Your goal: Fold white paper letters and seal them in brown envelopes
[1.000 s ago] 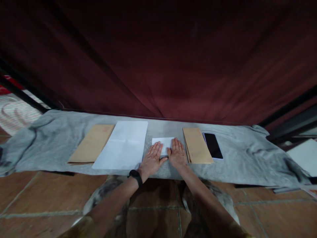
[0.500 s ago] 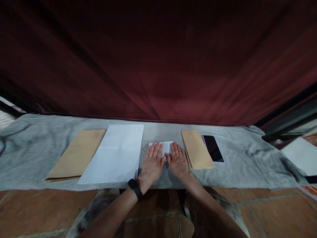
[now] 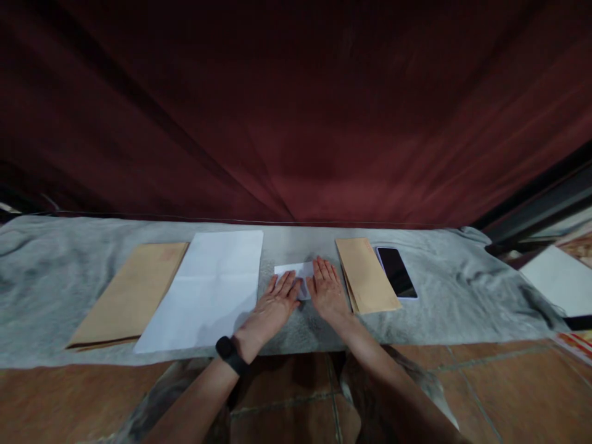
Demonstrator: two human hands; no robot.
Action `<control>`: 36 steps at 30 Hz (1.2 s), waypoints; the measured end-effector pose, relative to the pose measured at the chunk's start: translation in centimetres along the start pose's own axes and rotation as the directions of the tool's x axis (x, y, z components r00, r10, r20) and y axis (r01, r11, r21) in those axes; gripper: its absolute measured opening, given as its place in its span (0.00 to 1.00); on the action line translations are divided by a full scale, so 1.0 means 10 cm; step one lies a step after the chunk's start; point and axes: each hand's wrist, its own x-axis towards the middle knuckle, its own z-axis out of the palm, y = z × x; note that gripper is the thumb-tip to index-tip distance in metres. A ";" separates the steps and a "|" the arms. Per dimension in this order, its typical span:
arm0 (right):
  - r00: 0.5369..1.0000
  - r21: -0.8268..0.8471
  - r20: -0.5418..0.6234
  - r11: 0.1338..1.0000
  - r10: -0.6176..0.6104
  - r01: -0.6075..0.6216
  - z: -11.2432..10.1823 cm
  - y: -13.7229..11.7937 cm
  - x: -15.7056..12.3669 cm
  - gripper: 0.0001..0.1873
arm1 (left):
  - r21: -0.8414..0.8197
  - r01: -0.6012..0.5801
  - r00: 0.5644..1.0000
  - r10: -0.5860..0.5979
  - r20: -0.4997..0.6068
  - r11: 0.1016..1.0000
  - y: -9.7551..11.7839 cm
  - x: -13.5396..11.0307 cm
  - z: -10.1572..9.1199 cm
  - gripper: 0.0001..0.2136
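Note:
A small folded piece of white paper (image 3: 303, 270) lies on the grey cloth between my hands. My left hand (image 3: 277, 302) rests flat on its left and near side, fingers stretched out, holding nothing. On its right end lies my right hand (image 3: 328, 290), also flat with the fingers extended. Parts of the paper are hidden under both hands. Left of my left hand are large white sheets (image 3: 213, 277) with a crease across them. Close to the right of my right hand sits a stack of brown envelopes (image 3: 365, 271).
A phone (image 3: 396, 271) with a dark screen lies beside the right-hand envelopes. More brown envelopes (image 3: 129, 290) lie at the left, partly beneath the white sheets. The grey cloth (image 3: 462, 290) ends at a dark red curtain (image 3: 296, 123) behind. A white sheet (image 3: 562, 280) shows at far right.
My left hand has slid toward me and slightly left, uncovering more of the folded paper's far left corner. My right hand stays on its right end. The view has shifted slightly.

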 end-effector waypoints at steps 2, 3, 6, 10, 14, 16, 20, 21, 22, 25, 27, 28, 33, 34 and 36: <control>0.999 0.036 0.035 0.999 -0.019 0.018 0.02 -0.06 0.03 0.28 | 0.022 -0.020 1.000 0.020 0.003 1.000 0.03 -0.01 -0.02 0.22; 0.998 0.051 0.053 0.998 -0.027 0.024 0.04 -0.08 0.03 0.28 | 0.033 -0.026 1.000 0.026 0.007 0.999 0.04 -0.01 -0.03 0.23; 0.996 0.065 0.086 0.997 -0.038 0.032 0.08 -0.11 0.01 0.28 | 0.055 -0.032 0.999 0.030 0.029 0.998 0.03 -0.02 -0.07 0.24; 0.995 0.023 0.081 0.999 -0.051 0.049 0.12 -0.09 -0.05 0.29 | 0.043 -0.028 0.998 0.026 0.049 0.999 0.00 -0.07 -0.08 0.28; 0.996 -0.033 0.074 0.998 -0.049 0.052 0.13 -0.09 -0.08 0.30 | -0.023 0.015 1.000 -0.015 -0.013 1.000 0.06 -0.10 0.00 0.28; 0.995 -0.065 0.087 0.996 -0.047 0.053 0.11 -0.10 -0.09 0.29 | -0.067 0.042 0.996 -0.047 -0.070 0.997 0.15 -0.08 0.03 0.27; 0.984 -0.127 0.155 0.986 -0.084 0.104 0.07 -0.06 -0.11 0.31 | -0.132 0.075 0.980 -0.098 -0.176 0.988 0.32 0.06 0.03 0.28; 0.982 -0.137 0.167 0.984 -0.091 0.115 0.05 -0.03 -0.11 0.32 | -0.139 0.077 0.977 -0.102 -0.187 0.987 0.34 0.09 0.02 0.29; 0.980 -0.142 0.175 0.983 -0.094 0.120 0.05 -0.01 -0.11 0.32 | -0.142 0.078 0.977 -0.104 -0.187 0.987 0.35 0.13 0.03 0.29; 0.981 -0.137 0.176 0.985 -0.077 0.101 0.03 0.07 -0.11 0.30 | -0.145 0.098 0.980 -0.121 -0.159 0.985 0.33 0.19 0.06 0.31; 0.986 -0.117 0.155 0.991 -0.053 0.072 0.04 0.10 -0.11 0.29 | -0.147 0.125 0.979 -0.146 -0.141 0.981 0.30 0.20 0.09 0.31; 0.989 -0.103 0.140 0.993 -0.041 0.056 0.04 0.10 -0.11 0.28 | -0.148 0.139 0.978 -0.159 -0.133 0.979 0.29 0.20 0.10 0.30; 0.998 -0.056 0.069 0.998 0.001 0.003 0.04 0.12 -0.14 0.29 | -0.148 0.180 0.973 -0.198 -0.116 0.972 0.27 0.19 0.13 0.29; 0.998 -0.054 0.059 0.999 0.002 0.001 0.04 0.13 -0.15 0.29 | -0.146 0.181 0.973 -0.199 -0.115 0.972 0.27 0.18 0.12 0.29; 0.999 -0.056 0.047 0.998 0.001 0.001 0.03 0.15 -0.17 0.29 | -0.142 0.190 0.972 -0.207 -0.112 0.971 0.26 0.18 0.11 0.28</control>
